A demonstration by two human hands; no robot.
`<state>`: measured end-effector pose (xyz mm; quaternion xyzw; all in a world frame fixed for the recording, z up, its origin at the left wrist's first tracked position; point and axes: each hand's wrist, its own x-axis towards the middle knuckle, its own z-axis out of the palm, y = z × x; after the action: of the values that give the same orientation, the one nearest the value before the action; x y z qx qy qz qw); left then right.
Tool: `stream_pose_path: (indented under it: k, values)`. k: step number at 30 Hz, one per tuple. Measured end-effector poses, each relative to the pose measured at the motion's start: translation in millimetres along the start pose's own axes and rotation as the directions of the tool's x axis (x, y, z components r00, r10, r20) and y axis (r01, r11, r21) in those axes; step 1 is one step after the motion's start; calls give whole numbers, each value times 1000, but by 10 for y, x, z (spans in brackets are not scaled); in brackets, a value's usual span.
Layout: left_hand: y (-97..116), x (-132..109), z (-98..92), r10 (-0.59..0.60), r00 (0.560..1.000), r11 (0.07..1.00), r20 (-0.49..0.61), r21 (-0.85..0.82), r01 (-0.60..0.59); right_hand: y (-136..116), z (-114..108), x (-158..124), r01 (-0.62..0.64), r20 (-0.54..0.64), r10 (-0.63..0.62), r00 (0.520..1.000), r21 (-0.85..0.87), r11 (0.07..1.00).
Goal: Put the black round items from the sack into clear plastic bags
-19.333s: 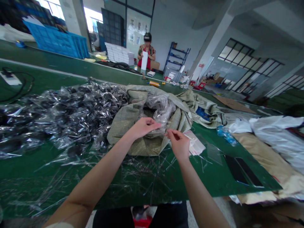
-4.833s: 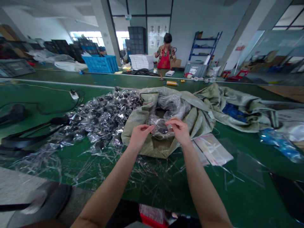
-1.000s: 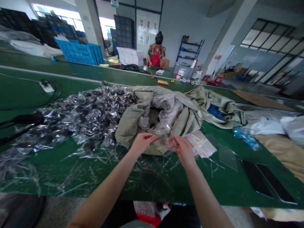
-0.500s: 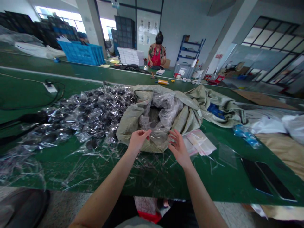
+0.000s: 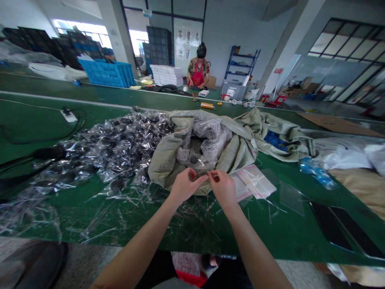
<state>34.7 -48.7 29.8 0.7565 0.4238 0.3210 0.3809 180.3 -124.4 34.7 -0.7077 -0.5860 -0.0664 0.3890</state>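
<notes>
My left hand (image 5: 187, 186) and my right hand (image 5: 223, 188) meet at the front of an open grey-green woven sack (image 5: 164, 162). Both hands are closed in a pinch, fingertips almost touching, on the near edge of a clear plastic bag (image 5: 202, 165). Part of that edge is hidden behind the fingers. Deeper in the sack's mouth lies crumpled clear plastic (image 5: 212, 132) with dark shapes among it. To the left spreads a large heap of dark rounded items in clear wrappers (image 5: 120, 142).
Flat clear bags (image 5: 255, 182) lie right of the sack, and two dark phone-like slabs (image 5: 331, 224) beyond them. Plastic strips (image 5: 105, 218) litter the green table (image 5: 270, 237). A second woven sack (image 5: 290, 138) sits right. Across the table, a co-worker (image 5: 198, 72) stands near a blue crate (image 5: 108, 73).
My hands have come together from either side of the clear plastic. The right hand's spread fingers have closed into a pinch beside the left thumb. The view has shifted slightly.
</notes>
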Motion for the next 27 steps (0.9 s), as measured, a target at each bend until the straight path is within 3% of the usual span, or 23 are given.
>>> stream_pose_path:
  k: [7, 12, 21, 27]
  values:
    - [162, 46, 2, 55, 998, 979, -19, 198, -50, -65, -28, 55, 9, 72, -16, 997, 97, 995]
    - [303, 10, -45, 140, 989, 919, -52, 378, -111, -157, -139, 87, -116, 59, 109, 992, 135, 984]
    - [606, -93, -316, 211, 976, 913, -48, 368, -179, -402, -480, 177, -115, 50, 106, 993, 232, 966]
    - [602, -122, -419, 186, 964, 818, -191, 574, -45, -509, -527, 174, -70, 62, 56, 996, 245, 967]
